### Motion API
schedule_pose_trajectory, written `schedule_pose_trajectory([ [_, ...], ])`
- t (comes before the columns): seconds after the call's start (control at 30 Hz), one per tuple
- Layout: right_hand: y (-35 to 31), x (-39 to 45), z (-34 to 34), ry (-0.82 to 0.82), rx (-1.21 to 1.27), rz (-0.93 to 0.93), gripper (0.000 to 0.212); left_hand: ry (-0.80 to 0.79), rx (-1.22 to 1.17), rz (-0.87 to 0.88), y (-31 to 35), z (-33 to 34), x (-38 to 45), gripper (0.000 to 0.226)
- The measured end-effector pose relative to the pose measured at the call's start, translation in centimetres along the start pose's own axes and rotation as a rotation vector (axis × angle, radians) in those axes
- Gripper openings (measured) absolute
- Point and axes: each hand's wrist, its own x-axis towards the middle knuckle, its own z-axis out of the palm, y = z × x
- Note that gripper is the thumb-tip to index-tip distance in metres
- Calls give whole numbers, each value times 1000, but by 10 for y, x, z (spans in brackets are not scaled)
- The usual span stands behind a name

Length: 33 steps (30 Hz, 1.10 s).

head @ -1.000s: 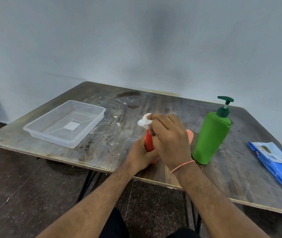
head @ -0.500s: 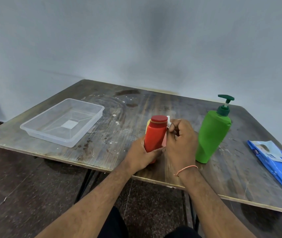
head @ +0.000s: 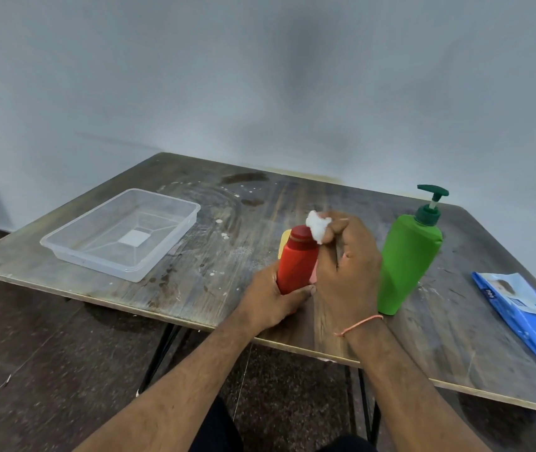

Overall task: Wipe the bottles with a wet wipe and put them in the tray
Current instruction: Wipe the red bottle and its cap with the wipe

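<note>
A red bottle (head: 296, 258) stands upright near the table's front edge, and my left hand (head: 271, 298) grips its lower part. My right hand (head: 346, 265) pinches a crumpled white wet wipe (head: 318, 226) against the right side of the bottle's cap. A tall green pump bottle (head: 405, 256) stands just right of my right hand. The clear plastic tray (head: 175, 234) sits to the left with nothing in it. Slivers of a yellow thing (head: 283, 242) and a pink thing (head: 313, 275) show behind the red bottle, mostly hidden.
A blue pack of wipes (head: 527, 318) lies at the table's right edge. The worn wooden table (head: 221, 275) stands against a grey wall. Dark floor shows below the front edge.
The wipe went from the bottle's top down behind its right side, and is now back up at the cap. My left hand has kept its grip on the bottle.
</note>
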Motion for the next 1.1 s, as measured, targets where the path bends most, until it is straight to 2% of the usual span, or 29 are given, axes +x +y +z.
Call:
schedule_pose_trajectory([
  [0.13, -17, 12, 7, -244, -47, -218, 21, 7, -42, 12, 2, -2, 0, 20],
  [0.23, -25, 11, 12, -357, -117, -340, 15, 19, 31, 34, 5, -2, 1, 18],
  [0.47, -18, 10, 0, -278, -129, -189, 18, -23, 19, 28, 3, -4, 0, 31],
  [0.67, -13, 9, -8, -193, -166, -33, 17, -16, -124, -26, 8, -2, -4, 25],
  [0.8, -19, 7, -8, -187, -173, -99, 24, -27, -127, -37, 5, -3, -3, 33],
  [0.93, -25, 5, 0, -260, -115, -233, 19, -14, -90, -19, 3, -4, 0, 29],
  [1.0, -23, 6, 1, -280, -110, -210, 20, -16, -97, -26, 5, -4, -1, 29],
  [1.1, -17, 11, -5, -244, -133, -75, 22, -23, -139, -50, 6, -3, -2, 28],
])
